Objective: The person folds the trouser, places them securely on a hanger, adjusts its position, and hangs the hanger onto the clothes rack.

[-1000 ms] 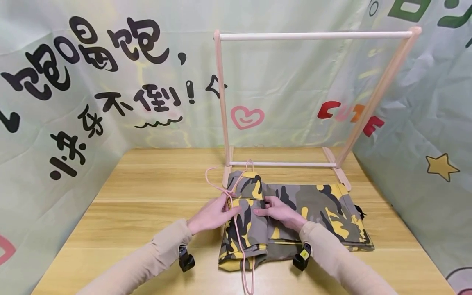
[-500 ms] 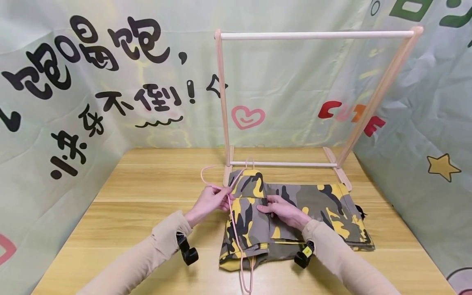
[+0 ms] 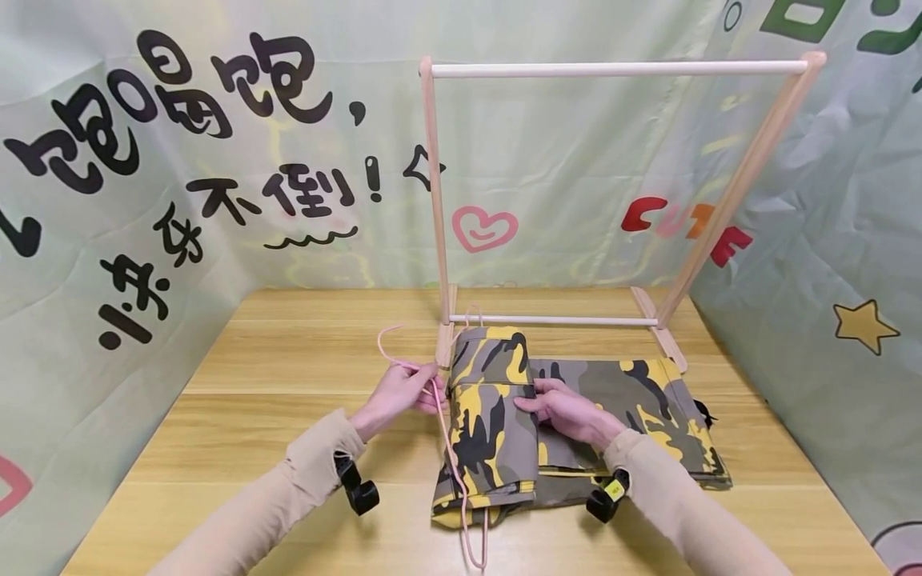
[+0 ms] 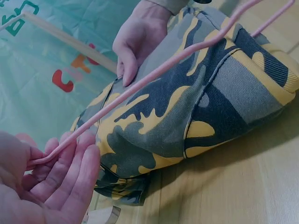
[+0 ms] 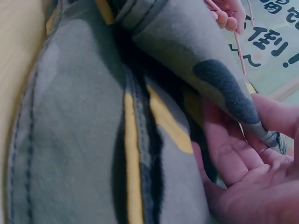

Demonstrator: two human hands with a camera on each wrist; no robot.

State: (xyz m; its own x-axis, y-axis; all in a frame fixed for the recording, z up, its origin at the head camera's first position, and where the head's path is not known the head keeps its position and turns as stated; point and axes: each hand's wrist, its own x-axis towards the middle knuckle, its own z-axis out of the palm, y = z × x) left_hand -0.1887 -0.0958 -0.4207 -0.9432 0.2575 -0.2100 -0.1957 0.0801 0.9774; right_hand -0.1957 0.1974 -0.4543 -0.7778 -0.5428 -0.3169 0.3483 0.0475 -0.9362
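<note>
Folded yellow, grey and black camouflage trousers [image 3: 619, 416] lie on the table, with their left part [image 3: 497, 432] doubled over a pink wire hanger [image 4: 140, 83]. My left hand [image 3: 399, 394] pinches the hanger between thumb and fingers beside its hook, which points up and left. One hanger end pokes out at the far edge of the fold, the other at the near edge; the stretch between them is hidden under cloth. On the fold's right edge, my right hand [image 3: 576, 414] grips the flap [image 5: 219, 79], thumb on top and fingers underneath.
Behind the trousers stands a wooden garment rack with a white top rail [image 3: 612, 70] and a lower bar [image 3: 555, 321]. Its right foot [image 3: 666, 344] is close to the trousers' far corner. Printed fabric walls [image 3: 324, 264] enclose the wooden table [image 3: 238, 448].
My left hand has drawn the hanger a little left, its hook swinging outward. The folded cloth and my right hand have shifted slightly right, and the flap now covers more of the hanger's far end.
</note>
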